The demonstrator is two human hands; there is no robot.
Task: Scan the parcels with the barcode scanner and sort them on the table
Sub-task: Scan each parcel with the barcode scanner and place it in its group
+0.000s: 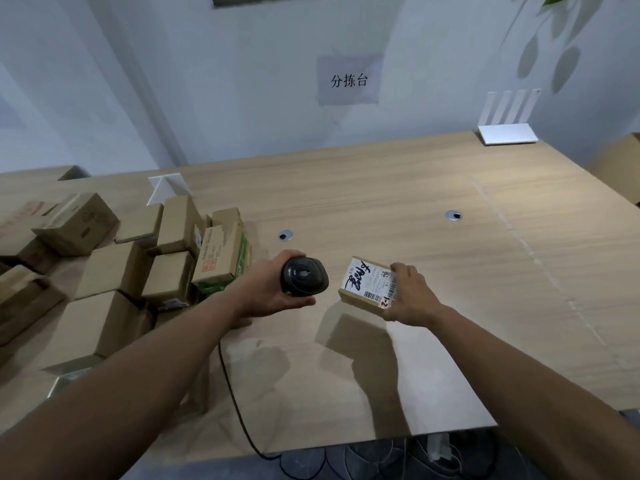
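Observation:
My left hand grips a black barcode scanner, its head pointing right toward a small cardboard parcel. My right hand holds that parcel by its right side, lifted above the wooden table. The parcel's top carries a white shipping label with black handwriting and barcodes. A pile of several brown cardboard parcels covers the left part of the table, one with green print nearest the scanner.
The scanner's black cable runs down over the table's front edge. Two round cable grommets sit mid-table. A white router stands at the back right, a white sign stand behind the pile. A labelled paper hangs on the wall.

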